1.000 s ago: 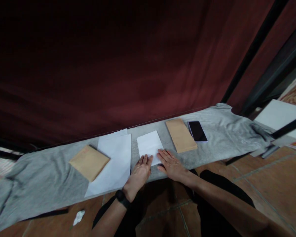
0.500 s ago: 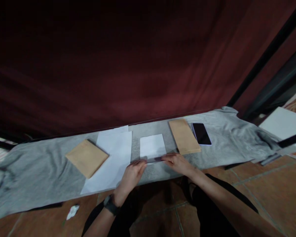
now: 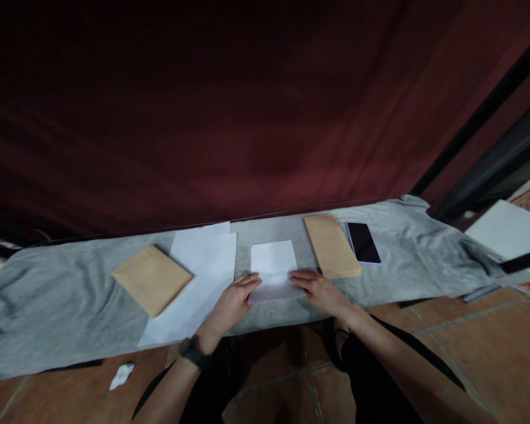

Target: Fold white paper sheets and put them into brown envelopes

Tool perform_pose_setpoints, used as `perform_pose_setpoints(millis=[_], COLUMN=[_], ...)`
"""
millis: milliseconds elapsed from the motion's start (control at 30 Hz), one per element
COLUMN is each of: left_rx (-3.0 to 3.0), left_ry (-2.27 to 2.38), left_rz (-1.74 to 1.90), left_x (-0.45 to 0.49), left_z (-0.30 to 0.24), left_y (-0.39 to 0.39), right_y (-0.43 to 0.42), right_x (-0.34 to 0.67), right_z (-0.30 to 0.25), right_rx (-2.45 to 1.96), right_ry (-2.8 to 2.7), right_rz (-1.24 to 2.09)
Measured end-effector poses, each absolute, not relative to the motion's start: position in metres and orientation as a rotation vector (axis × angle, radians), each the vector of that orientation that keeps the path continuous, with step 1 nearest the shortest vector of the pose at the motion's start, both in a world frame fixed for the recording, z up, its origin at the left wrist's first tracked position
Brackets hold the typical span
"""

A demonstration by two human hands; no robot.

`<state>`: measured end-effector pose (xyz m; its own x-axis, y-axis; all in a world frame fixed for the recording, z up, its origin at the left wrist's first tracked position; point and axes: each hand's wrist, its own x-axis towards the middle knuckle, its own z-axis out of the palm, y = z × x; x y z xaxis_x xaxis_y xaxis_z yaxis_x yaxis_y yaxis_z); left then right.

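Note:
A small white sheet of paper lies in front of me on the grey cloth, its near part shaded and raised slightly between my hands. My left hand has its fingertips closed on the paper's left side. On the opposite side, the fingers of my right hand grip the right edge, thumb partly hidden. A brown envelope lies just beyond my right hand. Left of my left hand are larger white sheets, overlapped by a stack of brown envelopes.
The grey cloth covers a long, narrow bench against a dark red curtain. A smartphone lies right of the envelope. Below are floor tiles with a crumpled white scrap. A white board is at the far right.
Both hands have shifted slightly up along the paper's sides. Its near part, earlier seen almost edge-on between my fingers, now shows as a broader shaded surface.

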<state>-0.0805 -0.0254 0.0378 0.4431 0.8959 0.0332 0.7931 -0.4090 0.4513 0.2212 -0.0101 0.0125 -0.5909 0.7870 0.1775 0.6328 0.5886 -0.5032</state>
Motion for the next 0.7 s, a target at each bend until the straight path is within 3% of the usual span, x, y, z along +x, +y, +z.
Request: perform_pose_setpoints(millis=[367,700], left_rx=[1.640,1.697], left_ry=[1.354,1.747], left_rz=[0.476,0.734], left_x=[-0.093,-0.065], left_z=[0.040,0.031], left_y=[0.014,0.033], right_y=[0.009,0.026], right_x=[0.214,0.192], right_z=[0.024,0.016], right_rx=[-1.342,-1.697], right_ry=[-2.191,-2.007], right_rz=[0.796,0.593])
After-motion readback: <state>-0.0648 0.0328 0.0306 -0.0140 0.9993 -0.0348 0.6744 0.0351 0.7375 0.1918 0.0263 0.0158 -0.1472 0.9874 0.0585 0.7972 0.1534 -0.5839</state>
